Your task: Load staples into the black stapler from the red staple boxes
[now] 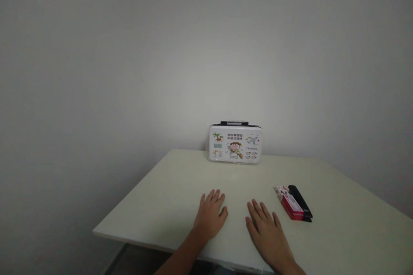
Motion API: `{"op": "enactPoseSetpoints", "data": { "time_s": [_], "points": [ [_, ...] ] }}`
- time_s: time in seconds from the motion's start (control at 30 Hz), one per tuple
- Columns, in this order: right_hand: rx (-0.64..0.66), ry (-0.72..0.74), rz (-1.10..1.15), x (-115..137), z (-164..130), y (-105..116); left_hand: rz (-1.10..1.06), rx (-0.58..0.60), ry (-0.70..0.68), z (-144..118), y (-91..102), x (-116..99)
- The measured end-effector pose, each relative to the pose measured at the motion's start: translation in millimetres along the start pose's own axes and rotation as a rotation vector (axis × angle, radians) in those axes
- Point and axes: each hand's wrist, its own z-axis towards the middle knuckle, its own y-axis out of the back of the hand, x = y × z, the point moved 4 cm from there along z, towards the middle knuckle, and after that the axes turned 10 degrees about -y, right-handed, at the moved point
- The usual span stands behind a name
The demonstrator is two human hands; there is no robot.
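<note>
My left hand (210, 216) rests palm down on the pale table, fingers stretched out and holding nothing. To its right, my right hand (267, 233) also lies flat with its fingers spread. Just beyond the right hand's fingertips, to the right, is a small red and white box (292, 205), apart from the hand. A flat black object (300, 201) lies along the box's right side; its kind is unclear. Farther back, a white case (235, 144) with a black handle stands upright, printed with a cartoon cow, a plane and a palm tree.
The pale table (155, 197) has its front edge close to my wrists and its left corner at lower left. A plain grey wall (206, 51) rises behind it, close to the case.
</note>
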Motion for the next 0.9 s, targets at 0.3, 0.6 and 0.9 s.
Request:
{"op": "enactPoseSetpoints", "data": {
  "time_s": [0.3,0.6,0.9],
  "points": [
    [-0.018,0.019,0.002,4.3,-1.5,0.9,0.007,0.018,-0.014,0.5,-1.1,2.0],
    [-0.021,0.017,-0.009,4.1,-0.2,-0.3,0.002,-0.004,-0.025,-0.7,-0.1,1.2],
    [-0.034,0.023,0.114,3.2,4.5,6.2,0.009,0.03,-0.031,-1.0,1.0,1.8]
  ]
}}
